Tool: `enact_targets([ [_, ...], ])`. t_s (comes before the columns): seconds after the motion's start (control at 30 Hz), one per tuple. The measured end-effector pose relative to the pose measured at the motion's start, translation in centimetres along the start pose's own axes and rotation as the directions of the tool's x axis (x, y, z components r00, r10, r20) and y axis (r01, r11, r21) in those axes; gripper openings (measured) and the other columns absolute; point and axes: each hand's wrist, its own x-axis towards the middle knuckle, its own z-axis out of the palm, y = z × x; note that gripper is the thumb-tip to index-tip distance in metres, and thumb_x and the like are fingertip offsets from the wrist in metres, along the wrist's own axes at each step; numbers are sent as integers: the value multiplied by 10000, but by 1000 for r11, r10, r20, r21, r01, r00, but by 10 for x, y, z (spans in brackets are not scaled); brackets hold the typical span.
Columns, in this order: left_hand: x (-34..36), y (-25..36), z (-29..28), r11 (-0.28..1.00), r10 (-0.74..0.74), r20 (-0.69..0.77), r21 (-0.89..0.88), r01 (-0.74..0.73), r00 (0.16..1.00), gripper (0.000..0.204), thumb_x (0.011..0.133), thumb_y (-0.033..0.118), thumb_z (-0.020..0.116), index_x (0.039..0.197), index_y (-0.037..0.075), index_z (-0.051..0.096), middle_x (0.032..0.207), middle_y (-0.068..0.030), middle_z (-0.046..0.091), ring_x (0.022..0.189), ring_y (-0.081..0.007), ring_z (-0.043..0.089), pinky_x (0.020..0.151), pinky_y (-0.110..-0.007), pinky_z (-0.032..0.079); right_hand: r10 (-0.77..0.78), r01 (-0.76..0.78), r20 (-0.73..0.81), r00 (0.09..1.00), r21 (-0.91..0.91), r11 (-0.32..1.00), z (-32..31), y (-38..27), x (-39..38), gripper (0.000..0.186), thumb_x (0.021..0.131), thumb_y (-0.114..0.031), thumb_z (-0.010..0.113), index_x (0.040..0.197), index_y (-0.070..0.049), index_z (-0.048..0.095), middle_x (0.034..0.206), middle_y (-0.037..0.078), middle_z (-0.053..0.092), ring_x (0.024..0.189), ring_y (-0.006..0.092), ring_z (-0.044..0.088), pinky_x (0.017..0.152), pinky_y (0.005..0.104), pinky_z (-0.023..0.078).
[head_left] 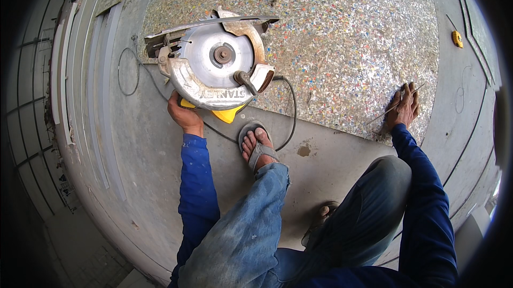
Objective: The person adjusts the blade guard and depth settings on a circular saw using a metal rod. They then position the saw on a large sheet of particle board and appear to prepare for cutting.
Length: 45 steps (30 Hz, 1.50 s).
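My left hand grips a circular saw by its yellow body, with most of the fingers hidden behind it. The saw is tipped on its side, so its round silver blade faces me, and its metal base plate points away. It is over the near left part of a large speckled board made of pressed multicoloured flakes. My right hand rests on the board's near right corner. A thin, light rod lies slantwise between its fingers; its exact kind is unclear.
A black power cord loops from the saw past my sandalled foot. On the grey concrete floor, a yellow tape measure lies right of the board. Long pale strips line the left side.
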Motion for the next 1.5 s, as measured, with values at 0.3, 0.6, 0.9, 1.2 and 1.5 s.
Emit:
enact_targets([
  [0.3, -4, 7, 4, 1000, -30, 10, 3, 30, 1000, 478, 978, 330, 395, 1116, -56, 642, 1091, -135, 645, 964, -227, 642, 850, -351, 523, 2, -2, 2, 1000, -9, 1000, -1, -3, -2, 485, 1033, -382, 412, 1471, -174, 404, 1613, 25, 306, 1497, 293, 209, 1186, 481, 95],
  [0.6, -12, 52, 8, 922, 93, 46, 373, -103, 995, 367, 985, 289, 448, 1087, -29, 599, 1099, -123, 604, 1009, -224, 557, 887, -355, 456, 26, -27, 22, 999, 18, 999, -5, -8, -3, 480, 1030, -357, 407, 1471, -166, 395, 1614, 34, 300, 1498, 300, 205, 1194, 480, 93],
  [0.9, -56, 236, 166, 340, 306, 886, 240, -909, 348, 181, 932, 136, 637, 1001, -29, 663, 942, -123, 667, 875, -255, 637, 765, -354, 508, 55, -54, 21, 998, -19, 998, -18, -9, 2, 478, 1029, -325, 446, 1480, -170, 414, 1626, 8, 273, 1509, 251, 194, 1211, 431, 85],
  [1.2, 43, 89, 378, -162, -511, 854, 12, -987, 94, 506, 821, 131, 732, 1303, 104, 579, 1160, -181, 655, 1116, -359, 610, 955, -459, 490, 84, -89, 112, 990, 32, 996, -29, -23, 2, 491, 1021, -317, 463, 1491, -191, 402, 1629, -11, 264, 1519, 228, 173, 1218, 434, 80],
  [1.5, 47, 10, 384, -201, -606, 762, 130, -971, 228, 740, 739, 58, 784, 1391, 167, 450, 1323, -185, 521, 1224, -413, 534, 1009, -485, 471, 102, -114, 176, 979, 57, 992, -32, -18, 2, 503, 1017, -336, 469, 1491, -185, 399, 1638, -11, 237, 1524, 229, 151, 1223, 444, 57],
])
